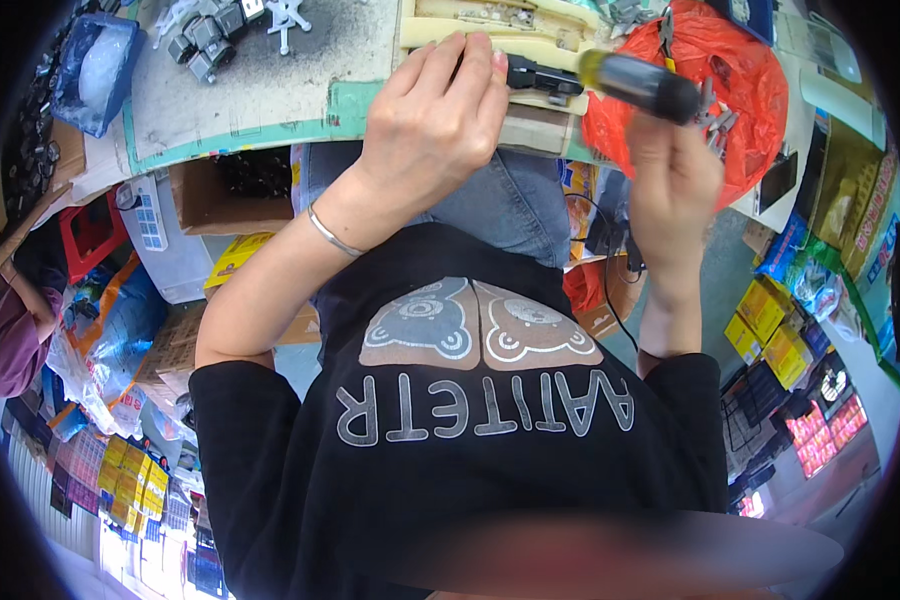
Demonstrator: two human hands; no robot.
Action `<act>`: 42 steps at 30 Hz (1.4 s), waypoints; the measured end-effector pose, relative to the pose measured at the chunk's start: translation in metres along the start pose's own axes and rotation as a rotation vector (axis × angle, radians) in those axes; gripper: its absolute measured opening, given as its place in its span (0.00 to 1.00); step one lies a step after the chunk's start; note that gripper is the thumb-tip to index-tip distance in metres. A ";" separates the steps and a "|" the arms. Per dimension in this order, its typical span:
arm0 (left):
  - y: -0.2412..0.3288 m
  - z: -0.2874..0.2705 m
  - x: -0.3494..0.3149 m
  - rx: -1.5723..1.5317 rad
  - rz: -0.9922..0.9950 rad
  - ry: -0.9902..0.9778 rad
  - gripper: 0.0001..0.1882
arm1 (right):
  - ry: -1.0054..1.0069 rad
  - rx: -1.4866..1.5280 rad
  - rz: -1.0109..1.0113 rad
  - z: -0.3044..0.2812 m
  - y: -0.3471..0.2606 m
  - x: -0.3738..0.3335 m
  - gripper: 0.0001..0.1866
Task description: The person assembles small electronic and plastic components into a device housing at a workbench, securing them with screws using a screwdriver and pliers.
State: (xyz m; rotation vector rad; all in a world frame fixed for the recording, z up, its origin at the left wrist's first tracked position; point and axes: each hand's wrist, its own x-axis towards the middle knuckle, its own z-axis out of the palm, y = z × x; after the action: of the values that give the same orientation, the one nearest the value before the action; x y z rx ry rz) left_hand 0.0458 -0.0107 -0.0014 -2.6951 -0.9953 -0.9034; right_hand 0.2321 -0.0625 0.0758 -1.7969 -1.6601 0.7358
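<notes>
My left hand lies over a cream block-like fixture at the table's front edge. Its bent fingers press on a black elongated part that sticks out to the right; the fingers hide the rest of it. Raised just right of that part is a mallet with a dark head and a yellowish end, smeared by motion. My right hand, also blurred, is closed around its handle, which is mostly hidden.
A red plastic bag with grey metal pieces lies open at the right, with pliers at its far side. Grey metal parts sit at the far left, beside a blue bag-lined tray. Another person's arm shows at the left rim.
</notes>
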 end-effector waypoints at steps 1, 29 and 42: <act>0.000 0.000 0.001 0.013 0.008 0.004 0.11 | 0.000 0.002 0.002 0.003 0.002 -0.002 0.12; 0.012 -0.013 0.000 -0.054 -0.180 0.056 0.11 | -0.056 -0.156 0.005 0.002 0.020 0.011 0.12; 0.051 -0.003 -0.036 -0.070 -0.262 -0.146 0.16 | -0.091 -0.027 -0.240 0.023 -0.021 0.032 0.13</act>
State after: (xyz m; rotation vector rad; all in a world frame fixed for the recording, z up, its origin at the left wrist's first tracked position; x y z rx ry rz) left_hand 0.0549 -0.0708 -0.0151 -2.7657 -1.3986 -0.8040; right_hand 0.2030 -0.0286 0.0751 -1.5660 -1.9126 0.6985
